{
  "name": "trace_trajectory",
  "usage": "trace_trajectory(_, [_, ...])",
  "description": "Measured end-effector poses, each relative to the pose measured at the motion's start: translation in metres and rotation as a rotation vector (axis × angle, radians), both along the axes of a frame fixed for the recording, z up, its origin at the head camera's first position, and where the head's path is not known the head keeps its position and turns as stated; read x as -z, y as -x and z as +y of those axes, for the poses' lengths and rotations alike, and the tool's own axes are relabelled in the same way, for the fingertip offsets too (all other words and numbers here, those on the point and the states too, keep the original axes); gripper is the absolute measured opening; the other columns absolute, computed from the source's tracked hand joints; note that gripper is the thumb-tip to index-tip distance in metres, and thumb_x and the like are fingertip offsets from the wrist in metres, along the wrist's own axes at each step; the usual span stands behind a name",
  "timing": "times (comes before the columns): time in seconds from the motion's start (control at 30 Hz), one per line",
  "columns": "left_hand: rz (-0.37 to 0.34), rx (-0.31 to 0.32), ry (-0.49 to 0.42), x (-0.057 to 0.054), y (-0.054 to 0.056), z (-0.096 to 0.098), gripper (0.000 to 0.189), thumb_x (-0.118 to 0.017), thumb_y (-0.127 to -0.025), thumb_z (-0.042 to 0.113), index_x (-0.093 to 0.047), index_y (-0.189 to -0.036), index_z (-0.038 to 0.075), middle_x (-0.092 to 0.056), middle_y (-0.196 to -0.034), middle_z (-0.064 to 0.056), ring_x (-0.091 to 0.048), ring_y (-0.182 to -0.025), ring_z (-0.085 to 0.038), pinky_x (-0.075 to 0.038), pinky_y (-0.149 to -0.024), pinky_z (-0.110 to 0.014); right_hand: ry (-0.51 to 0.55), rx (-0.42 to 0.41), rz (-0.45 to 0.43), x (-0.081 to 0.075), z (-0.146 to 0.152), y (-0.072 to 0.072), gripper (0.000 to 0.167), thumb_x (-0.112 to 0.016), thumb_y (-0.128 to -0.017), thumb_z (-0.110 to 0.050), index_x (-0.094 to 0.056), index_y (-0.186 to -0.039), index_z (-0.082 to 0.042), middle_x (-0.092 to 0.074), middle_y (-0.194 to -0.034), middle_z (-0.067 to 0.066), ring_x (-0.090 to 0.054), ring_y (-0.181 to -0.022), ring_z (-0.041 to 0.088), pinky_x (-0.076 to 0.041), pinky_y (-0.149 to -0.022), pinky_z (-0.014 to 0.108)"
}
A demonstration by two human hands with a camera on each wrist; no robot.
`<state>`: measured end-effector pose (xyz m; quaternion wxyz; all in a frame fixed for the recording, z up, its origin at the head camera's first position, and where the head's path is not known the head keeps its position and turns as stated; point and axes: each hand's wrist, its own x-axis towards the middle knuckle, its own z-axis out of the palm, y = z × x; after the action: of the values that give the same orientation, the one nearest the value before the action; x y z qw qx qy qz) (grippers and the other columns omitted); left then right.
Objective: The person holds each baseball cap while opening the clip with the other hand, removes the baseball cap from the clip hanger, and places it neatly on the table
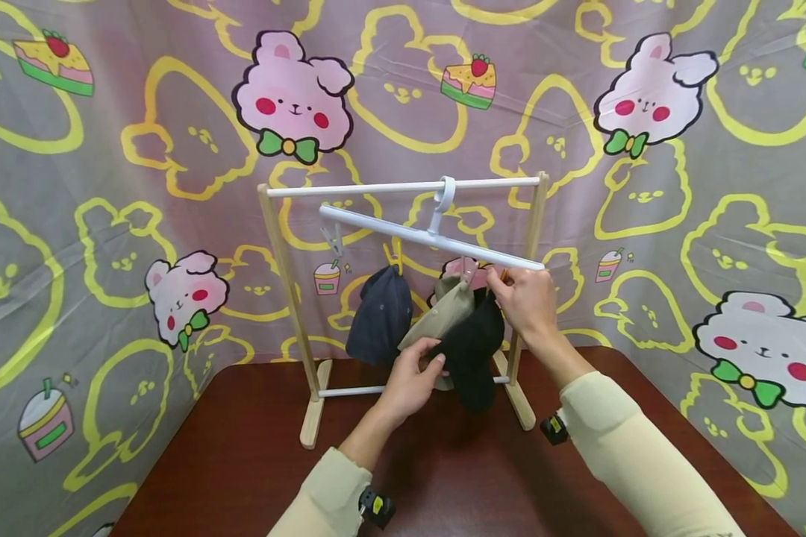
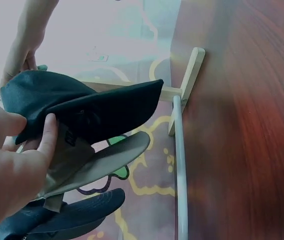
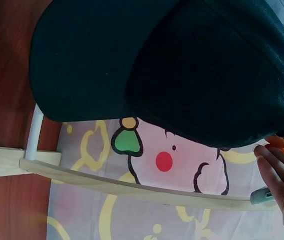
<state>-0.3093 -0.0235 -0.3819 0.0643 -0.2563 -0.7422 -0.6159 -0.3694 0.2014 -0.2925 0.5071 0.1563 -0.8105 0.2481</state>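
A white hanger (image 1: 403,233) hooks over the rack's top rail and slants down toward the right. From it hang a dark blue cap (image 1: 379,313) on a yellow clip (image 1: 395,257) and a beige cap (image 1: 439,309) on a pale pink clip (image 1: 469,270). My left hand (image 1: 410,384) pinches the edge of a black cap (image 1: 473,347), in front of the beige one. Up at the hanger's low end, my right hand (image 1: 527,298) pinches an orange clip (image 3: 283,145) at the crown of the black cap. Fingers partly hide this clip.
The rack has wooden posts (image 1: 283,283), feet on the brown table (image 1: 242,447) and a white lower bar (image 2: 180,170). Another pale clip (image 1: 333,240) dangles at the hanger's left end. Behind stands a patterned curtain (image 1: 403,89).
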Motion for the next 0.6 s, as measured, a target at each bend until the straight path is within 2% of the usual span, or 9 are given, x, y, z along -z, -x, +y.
trace_trajectory(0.13, [-0.002,-0.032,-0.011,-0.001,0.000,-0.002,0.019,-0.057,-0.102,0.000,-0.064,-0.118,-0.007,-0.071,-0.111,-0.023,-0.071,-0.091,-0.045,-0.059,-0.078,-0.042,-0.012,0.004,0.011,0.000,-0.001,0.000,0.048,-0.067,-0.093,-0.024,-0.057,-0.047,-0.014,-0.049,-0.044,-0.001,-0.047,-0.045,0.026,-0.031,-0.047,0.036])
trace_trajectory(0.23, [-0.012,-0.050,-0.025,-0.001,0.000,-0.006,0.019,-0.057,-0.101,-0.003,-0.065,-0.117,-0.008,-0.072,-0.108,-0.023,-0.071,-0.090,-0.047,-0.059,-0.077,-0.045,-0.020,-0.003,0.020,-0.001,-0.002,-0.001,0.049,-0.066,-0.093,-0.024,-0.057,-0.047,-0.013,-0.050,-0.044,0.000,-0.048,-0.045,0.027,-0.030,-0.048,0.036])
trace_trajectory(0.33, [-0.031,-0.051,-0.047,0.001,0.001,-0.011,0.019,-0.057,-0.101,-0.004,-0.065,-0.117,-0.009,-0.071,-0.107,-0.025,-0.070,-0.090,-0.048,-0.057,-0.084,-0.054,-0.024,-0.011,0.019,-0.003,-0.002,-0.001,0.050,-0.066,-0.094,-0.023,-0.056,-0.046,-0.013,-0.049,-0.044,-0.001,-0.048,-0.045,0.027,-0.030,-0.046,0.035])
trace_trajectory(0.47, [-0.035,-0.065,-0.023,0.004,0.001,-0.016,0.022,-0.058,-0.100,-0.004,-0.065,-0.120,-0.009,-0.071,-0.109,-0.024,-0.072,-0.089,-0.040,-0.059,-0.080,-0.042,-0.015,-0.019,0.003,-0.003,-0.001,-0.002,0.052,-0.067,-0.093,-0.018,-0.051,-0.044,-0.014,-0.043,-0.043,-0.002,-0.043,-0.042,0.023,-0.027,-0.044,0.034])
trace_trajectory(0.6, [-0.018,-0.099,0.028,0.007,0.000,-0.019,0.022,-0.059,-0.099,-0.003,-0.067,-0.120,-0.005,-0.070,-0.111,-0.019,-0.069,-0.086,-0.023,-0.054,-0.072,-0.027,-0.007,-0.025,-0.012,-0.003,-0.001,-0.002,0.052,-0.068,-0.093,-0.015,-0.050,-0.045,-0.014,-0.041,-0.043,-0.003,-0.040,-0.042,0.021,-0.027,-0.043,0.034])
